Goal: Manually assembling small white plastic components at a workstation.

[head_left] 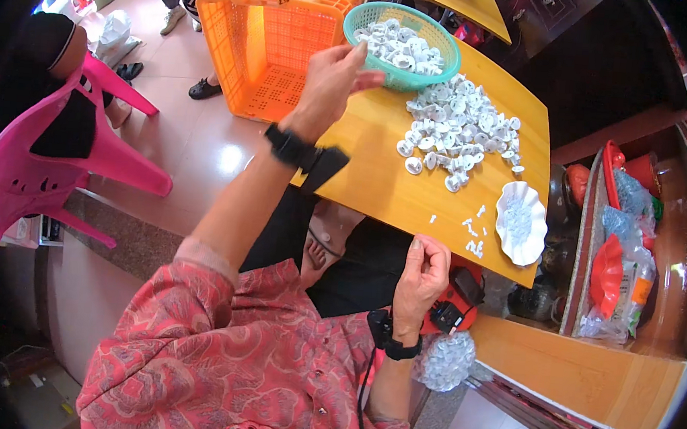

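White parts (heaped) lie right of left hand, beyond right hand.

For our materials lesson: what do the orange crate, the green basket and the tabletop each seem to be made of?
Orange crate: most likely moulded plastic, slightly shiny, judging by its even colour and regular grid of holes.
Green basket: probably thin plastic, smooth-looking, with a perforated wall.
Tabletop: wood or wood-look laminate, smooth; its yellow-brown colour suggests this, but the picture leaves open which.

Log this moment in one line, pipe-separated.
Left hand: by green mesh basket of round white pieces, contact unclear | Right hand: curled, near wooden table, contents unclear | On table: loose similar pieces, scalloped white dish
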Action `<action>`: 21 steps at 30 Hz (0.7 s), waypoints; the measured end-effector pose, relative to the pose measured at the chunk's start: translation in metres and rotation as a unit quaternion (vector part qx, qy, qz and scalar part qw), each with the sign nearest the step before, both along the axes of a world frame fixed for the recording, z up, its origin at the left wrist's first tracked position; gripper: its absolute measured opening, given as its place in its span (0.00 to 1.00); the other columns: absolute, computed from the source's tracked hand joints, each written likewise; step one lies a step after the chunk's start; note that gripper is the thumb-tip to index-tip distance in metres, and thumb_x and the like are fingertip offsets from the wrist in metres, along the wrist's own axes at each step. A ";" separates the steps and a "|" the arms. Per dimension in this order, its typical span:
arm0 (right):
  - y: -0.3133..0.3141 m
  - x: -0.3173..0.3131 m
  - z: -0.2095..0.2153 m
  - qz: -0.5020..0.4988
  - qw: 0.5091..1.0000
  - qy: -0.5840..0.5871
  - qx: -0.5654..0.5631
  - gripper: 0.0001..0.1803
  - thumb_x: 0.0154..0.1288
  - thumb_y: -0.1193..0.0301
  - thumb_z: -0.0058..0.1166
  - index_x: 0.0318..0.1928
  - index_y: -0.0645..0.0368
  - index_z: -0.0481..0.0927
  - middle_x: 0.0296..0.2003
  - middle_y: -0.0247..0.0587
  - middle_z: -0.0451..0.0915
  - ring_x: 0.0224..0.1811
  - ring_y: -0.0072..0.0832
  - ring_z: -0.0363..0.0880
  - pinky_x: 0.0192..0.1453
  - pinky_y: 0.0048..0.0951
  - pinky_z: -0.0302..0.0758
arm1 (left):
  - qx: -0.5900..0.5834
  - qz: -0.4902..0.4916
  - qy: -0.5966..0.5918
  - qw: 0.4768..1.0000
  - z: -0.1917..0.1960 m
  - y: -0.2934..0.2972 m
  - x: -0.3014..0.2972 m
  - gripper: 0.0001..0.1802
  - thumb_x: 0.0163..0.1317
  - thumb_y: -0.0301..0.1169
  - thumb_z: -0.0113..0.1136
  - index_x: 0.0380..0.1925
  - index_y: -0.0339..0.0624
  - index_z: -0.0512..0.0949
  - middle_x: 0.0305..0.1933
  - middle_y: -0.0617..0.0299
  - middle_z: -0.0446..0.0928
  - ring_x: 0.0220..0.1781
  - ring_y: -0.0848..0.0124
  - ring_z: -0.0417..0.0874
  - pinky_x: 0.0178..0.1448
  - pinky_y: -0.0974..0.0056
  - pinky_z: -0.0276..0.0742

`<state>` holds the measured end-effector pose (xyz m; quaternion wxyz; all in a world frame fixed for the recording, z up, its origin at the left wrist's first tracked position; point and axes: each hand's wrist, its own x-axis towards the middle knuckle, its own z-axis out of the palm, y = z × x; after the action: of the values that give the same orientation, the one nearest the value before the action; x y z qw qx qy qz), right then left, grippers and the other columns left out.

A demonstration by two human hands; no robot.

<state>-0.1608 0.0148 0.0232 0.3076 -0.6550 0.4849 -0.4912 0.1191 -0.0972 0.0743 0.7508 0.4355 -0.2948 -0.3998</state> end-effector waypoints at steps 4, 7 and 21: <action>-0.006 -0.004 -0.005 0.008 1.000 0.010 0.003 0.04 0.68 0.78 0.55 0.35 0.67 0.76 0.37 0.46 0.79 0.40 0.35 0.79 0.49 0.33 0.75 | 0.077 -0.151 0.001 0.986 -0.033 0.090 -0.030 0.17 0.73 0.38 0.55 0.45 0.32 0.78 0.42 0.56 0.82 0.37 0.69 0.86 0.42 0.68 0.83; -0.011 -0.011 -0.008 0.015 0.999 0.033 0.028 0.04 0.68 0.78 0.55 0.36 0.67 0.76 0.37 0.45 0.79 0.39 0.35 0.79 0.48 0.32 0.75 | 0.203 -0.374 -0.083 0.901 -0.048 0.142 -0.048 0.16 0.72 0.38 0.57 0.41 0.32 0.80 0.34 0.58 0.83 0.33 0.73 0.86 0.40 0.69 0.84; 0.012 -0.010 -0.062 0.334 0.876 0.286 0.201 0.08 0.66 0.71 0.54 0.35 0.66 0.79 0.32 0.56 0.79 0.32 0.48 0.80 0.39 0.45 0.77 | 0.196 -0.259 -0.873 0.364 -0.322 0.089 -0.077 0.15 0.58 0.34 0.57 0.40 0.38 0.84 0.43 0.50 0.84 0.43 0.53 0.84 0.46 0.55 0.79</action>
<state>-0.1709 0.0272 -0.0385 0.4261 -0.8140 0.3924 -0.0431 0.0416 -0.0084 -0.2474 -0.1734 0.5783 -0.7970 -0.0175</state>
